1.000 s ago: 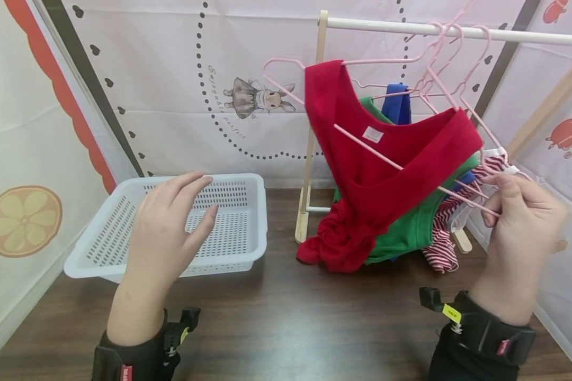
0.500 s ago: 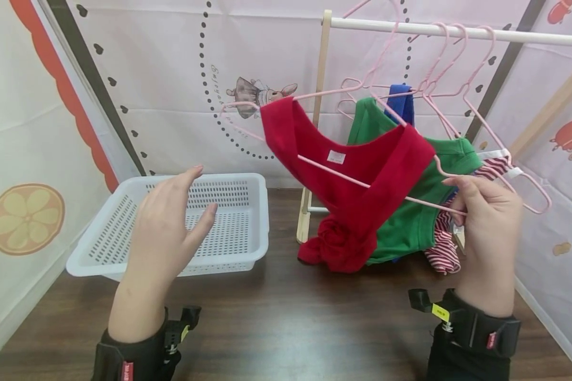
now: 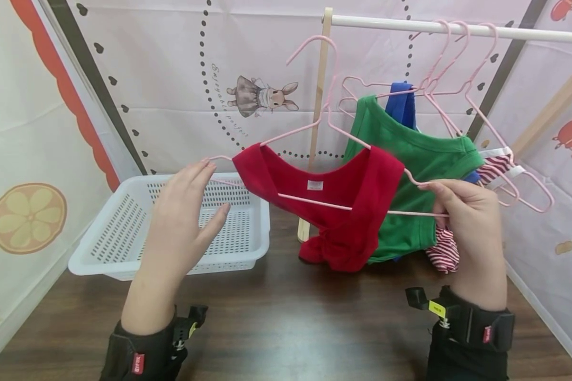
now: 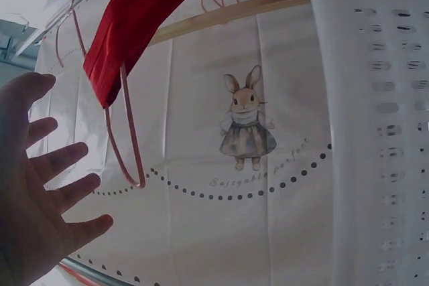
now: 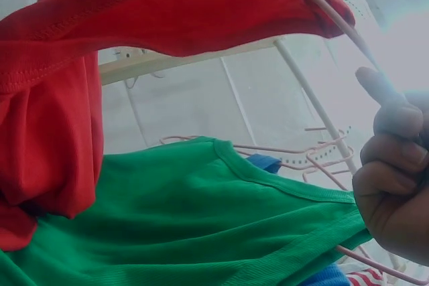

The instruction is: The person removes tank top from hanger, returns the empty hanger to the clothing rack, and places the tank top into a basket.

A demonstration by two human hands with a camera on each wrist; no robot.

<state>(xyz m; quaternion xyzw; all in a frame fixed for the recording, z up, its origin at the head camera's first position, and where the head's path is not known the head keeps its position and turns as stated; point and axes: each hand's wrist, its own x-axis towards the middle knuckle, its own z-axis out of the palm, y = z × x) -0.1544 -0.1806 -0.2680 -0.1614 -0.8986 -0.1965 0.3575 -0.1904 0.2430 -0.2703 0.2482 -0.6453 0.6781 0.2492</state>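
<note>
My right hand (image 3: 472, 222) grips the right end of a pink hanger (image 3: 331, 100), whose hook points up, off the rail. A red sleeveless top (image 3: 319, 211) hangs on it by both straps, its lower part bunched near the tabletop. Beside the hanger's left end is my left hand (image 3: 178, 211), fingers spread; the left wrist view shows those fingers (image 4: 70, 162) apart from the hanger. Behind the red top, a green sleeveless top (image 3: 414, 159) hangs on the rack, also seen in the right wrist view as green cloth (image 5: 174, 212).
The rack's white rail (image 3: 391, 24) carries several pink hangers. Blue cloth (image 3: 402, 106) and a red-and-white striped garment (image 3: 444, 251) hang behind the green one. A white perforated basket (image 3: 238, 267) stands on the left of the brown table (image 3: 286, 328).
My right hand has brought the hanger and red top left and down, away from the rail, and levelled them. The left hand has shifted slightly right toward the hanger's end.
</note>
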